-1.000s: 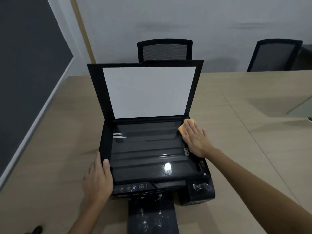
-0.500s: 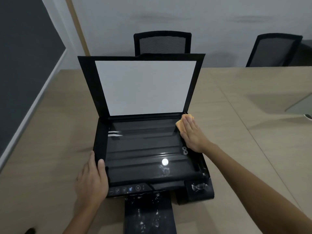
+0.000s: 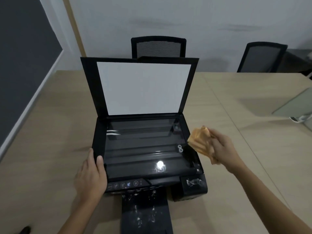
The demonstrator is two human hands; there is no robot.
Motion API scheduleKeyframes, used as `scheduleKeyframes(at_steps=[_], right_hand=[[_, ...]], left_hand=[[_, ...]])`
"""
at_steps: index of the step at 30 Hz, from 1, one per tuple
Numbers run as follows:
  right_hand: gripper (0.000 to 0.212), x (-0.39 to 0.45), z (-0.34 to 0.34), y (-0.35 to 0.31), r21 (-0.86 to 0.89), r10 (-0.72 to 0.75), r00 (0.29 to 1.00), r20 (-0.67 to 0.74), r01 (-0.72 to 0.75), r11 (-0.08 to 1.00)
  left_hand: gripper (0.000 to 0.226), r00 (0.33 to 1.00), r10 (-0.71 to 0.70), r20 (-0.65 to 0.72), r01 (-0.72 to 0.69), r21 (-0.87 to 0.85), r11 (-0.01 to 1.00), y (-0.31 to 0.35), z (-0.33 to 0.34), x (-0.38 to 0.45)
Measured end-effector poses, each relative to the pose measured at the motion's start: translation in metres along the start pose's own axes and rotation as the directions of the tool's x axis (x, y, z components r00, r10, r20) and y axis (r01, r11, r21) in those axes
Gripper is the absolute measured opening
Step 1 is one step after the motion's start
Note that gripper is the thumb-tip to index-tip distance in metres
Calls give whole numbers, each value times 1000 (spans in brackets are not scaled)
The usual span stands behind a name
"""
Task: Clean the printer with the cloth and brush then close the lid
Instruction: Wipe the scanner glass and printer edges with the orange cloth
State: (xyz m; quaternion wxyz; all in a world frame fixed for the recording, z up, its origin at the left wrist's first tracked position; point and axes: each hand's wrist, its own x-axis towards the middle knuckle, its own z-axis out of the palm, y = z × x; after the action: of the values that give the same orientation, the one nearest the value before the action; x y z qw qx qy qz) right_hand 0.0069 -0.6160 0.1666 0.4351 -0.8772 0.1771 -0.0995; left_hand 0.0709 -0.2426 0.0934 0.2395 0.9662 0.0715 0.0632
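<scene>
A black printer (image 3: 192, 184) stands on the wooden table with its scanner lid (image 3: 143, 88) raised, white backing facing me. The scanner glass (image 3: 141, 149) is bare and reflects a ceiling light. My left hand (image 3: 91, 176) rests on the printer's front left corner, thumb on the frame. My right hand (image 3: 222, 149) holds a crumpled orange cloth (image 3: 200, 141) in the air just off the printer's right edge, clear of the glass. White specks of dust lie on the output tray (image 3: 145, 215) and the front right corner. No brush is in view.
The table (image 3: 236, 115) stretches to the right and left of the printer. Two black mesh chairs (image 3: 158, 46) (image 3: 261, 56) stand behind its far edge. A pale flat object (image 3: 293, 105) lies at the right edge. A dark wall panel runs along the left.
My right hand has lifted the orange cloth off the back right corner of the glass and pulled it right and toward me, bunched up. My left hand stays on the printer's left corner.
</scene>
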Motion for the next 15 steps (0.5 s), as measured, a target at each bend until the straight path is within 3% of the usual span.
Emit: scheduleKeyframes(at_steps=[2, 4, 6, 10, 15], right_hand=[[47, -33, 19, 6, -39, -36, 999, 25, 37, 999], [50, -63, 49, 24, -303, -136, 980, 148, 176, 937], [54, -76, 68, 40, -496, -156, 978, 139, 205, 844], [61, -81, 85, 49, -536, -160, 987, -12, 129, 834], [64, -89, 102, 47, -618, -158, 985, -66, 84, 782]], left_hand=[[65, 1000, 0, -7, 0, 4, 1000, 0, 0, 0], [64, 1000, 6, -19, -6, 1, 1000, 0, 0, 1], [60, 1000, 10, -26, -10, -1, 1000, 1, 1, 1], [55, 1000, -7, -30, 7, 12, 1000, 1, 2, -1], [54, 999, -4, -33, 5, 35, 999, -1, 4, 0]])
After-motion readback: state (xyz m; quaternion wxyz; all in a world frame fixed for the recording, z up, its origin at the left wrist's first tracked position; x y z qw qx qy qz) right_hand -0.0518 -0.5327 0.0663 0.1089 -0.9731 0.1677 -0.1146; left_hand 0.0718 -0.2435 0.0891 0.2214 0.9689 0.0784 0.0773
